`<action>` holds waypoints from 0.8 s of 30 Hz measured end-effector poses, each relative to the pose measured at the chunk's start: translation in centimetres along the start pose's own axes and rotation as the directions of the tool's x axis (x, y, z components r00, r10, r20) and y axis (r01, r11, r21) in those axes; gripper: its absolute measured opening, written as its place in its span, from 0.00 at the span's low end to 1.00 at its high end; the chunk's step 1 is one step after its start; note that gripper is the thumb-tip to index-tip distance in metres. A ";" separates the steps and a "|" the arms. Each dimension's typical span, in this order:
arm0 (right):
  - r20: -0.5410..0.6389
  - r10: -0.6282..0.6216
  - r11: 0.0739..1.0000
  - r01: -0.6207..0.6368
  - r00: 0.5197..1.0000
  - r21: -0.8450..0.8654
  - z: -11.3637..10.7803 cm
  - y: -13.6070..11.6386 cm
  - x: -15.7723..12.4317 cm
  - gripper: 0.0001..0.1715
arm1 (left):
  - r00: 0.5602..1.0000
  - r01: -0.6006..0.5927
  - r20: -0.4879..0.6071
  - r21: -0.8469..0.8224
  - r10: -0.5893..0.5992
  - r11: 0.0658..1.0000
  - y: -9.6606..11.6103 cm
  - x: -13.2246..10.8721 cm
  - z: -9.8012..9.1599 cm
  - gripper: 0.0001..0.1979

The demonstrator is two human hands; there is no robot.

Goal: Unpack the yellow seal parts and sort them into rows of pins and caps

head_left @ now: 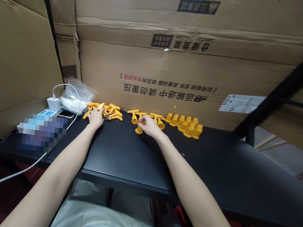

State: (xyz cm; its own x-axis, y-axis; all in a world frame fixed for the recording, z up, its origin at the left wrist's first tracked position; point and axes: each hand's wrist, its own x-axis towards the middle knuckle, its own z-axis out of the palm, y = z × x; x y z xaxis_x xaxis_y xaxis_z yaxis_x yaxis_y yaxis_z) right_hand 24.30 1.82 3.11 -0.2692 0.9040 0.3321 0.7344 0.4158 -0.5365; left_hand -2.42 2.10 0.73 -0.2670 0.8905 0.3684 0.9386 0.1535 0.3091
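Note:
My left hand reaches into a pile of yellow curved handles with small metal chains. Its fingers are closed about one yellow handle at the top of the pile; the grip is partly hidden. Between the fingertips of my right hand is a yellow flared cup, wide end down, low over the black table. Just behind that hand lie several yellow T-shaped pieces, some with flared cups attached, such as the one left of my fingers.
Several yellow stepped cups stand grouped at the right. On the left are a clear plastic bag, a phone, a white charger on a power strip, and a white cable. Cardboard walls the back.

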 end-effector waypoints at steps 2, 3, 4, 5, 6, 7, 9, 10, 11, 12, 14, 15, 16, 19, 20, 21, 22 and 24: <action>-0.023 -0.005 0.991 0.008 1.000 0.131 1.3 -0.3 -0.1 0.08 | 1.000 0.010 -0.003 0.015 -0.010 1.000 -0.2 0.1 -0.1 0.26; -0.022 0.005 0.984 -0.001 1.000 0.178 1.9 -0.4 -0.1 0.10 | 1.000 0.017 -0.015 0.021 -0.017 1.000 -0.2 0.1 -0.1 0.26; -0.006 0.021 0.978 -0.019 1.000 0.208 2.5 -0.4 -0.2 0.12 | 0.999 0.023 -0.026 0.026 -0.023 0.999 -0.3 0.1 -0.2 0.25; 0.020 0.040 0.975 -0.044 0.999 0.220 3.0 -0.4 -0.2 0.14 | 0.999 0.026 -0.032 0.029 -0.025 0.999 -0.3 0.1 -0.2 0.24; 0.052 0.059 0.974 -0.069 0.997 0.215 3.4 -0.4 -0.3 0.15 | 0.999 0.028 -0.037 0.032 -0.026 0.999 -0.3 0.1 -0.3 0.24; 0.077 0.072 0.977 -0.086 0.994 0.196 3.7 -0.5 -0.3 0.15 | 0.999 0.029 -0.042 0.035 -0.028 0.999 -0.3 0.1 -0.4 0.24; 0.090 0.065 0.988 -0.077 0.994 0.136 4.1 -0.5 -0.4 0.14 | 0.998 0.032 -0.055 0.039 -0.030 0.999 -0.2 0.1 -0.5 0.23; 0.083 0.041 0.994 -0.049 0.996 0.100 4.2 -0.5 -0.5 0.13 | 0.998 0.031 -0.064 0.038 -0.029 0.999 -0.1 0.1 -0.6 0.23; 0.075 0.006 0.998 -0.011 0.997 0.066 4.2 -0.6 -0.5 0.12 | 0.997 0.026 -0.074 0.034 -0.024 0.999 0.1 0.0 -0.7 0.22; 0.073 -0.033 0.999 0.030 0.997 0.033 4.2 -0.6 -0.6 0.10 | 0.996 0.014 -0.084 0.028 -0.011 1.000 0.2 0.0 -0.8 0.22; 0.057 -0.105 0.993 0.107 0.993 -0.040 4.0 -0.6 -0.6 0.07 | 0.994 -0.033 -0.105 0.007 0.033 0.999 0.6 -0.1 -1.0 0.22; 0.031 -0.132 0.987 0.134 0.991 -0.085 3.9 -0.6 -0.6 0.06 | 0.991 -0.063 -0.116 -0.009 0.062 0.998 0.8 -0.1 -1.0 0.22; -0.002 -0.153 0.980 0.151 0.988 -0.133 3.7 -0.5 -0.6 0.08 | 0.988 -0.095 -0.127 -0.030 0.090 0.995 1.0 -0.2 -1.1 0.22; -0.104 -0.190 0.950 0.156 0.976 -0.271 3.2 -0.2 -0.5 0.14 | 0.973 -0.188 -0.156 -0.104 0.170 0.977 1.6 -0.4 -1.3 0.20; -0.123 -0.200 0.940 0.155 0.972 -0.304 2.9 -0.1 -0.5 0.14 | 0.967 -0.216 -0.163 -0.128 0.194 0.968 1.8 -0.5 -1.3 0.20; -0.135 -0.211 0.931 0.157 0.968 -0.331 2.7 -0.1 -0.5 0.13 | 0.962 -0.241 -0.170 -0.148 0.216 0.959 2.0 -0.6 -1.3 0.19; -0.145 -0.221 0.922 0.158 0.964 -0.353 2.5 -0.1 -0.5 0.13 | 0.956 -0.265 -0.175 -0.164 0.237 0.950 2.1 -0.6 -1.2 0.19; -0.154 -0.233 0.909 0.159 0.960 -0.386 2.1 -0.3 -0.6 0.12 | 0.944 -0.306 -0.184 -0.181 0.274 0.934 2.4 -0.7 -1.1 0.19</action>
State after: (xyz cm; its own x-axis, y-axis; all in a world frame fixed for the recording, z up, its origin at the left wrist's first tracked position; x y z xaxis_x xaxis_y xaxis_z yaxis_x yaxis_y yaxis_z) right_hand 22.90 1.32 1.42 -0.3336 0.7557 0.5636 0.8650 0.4831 -0.1358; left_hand -0.26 1.31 2.20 -0.0352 0.8041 0.5935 0.9192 -0.2071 0.3351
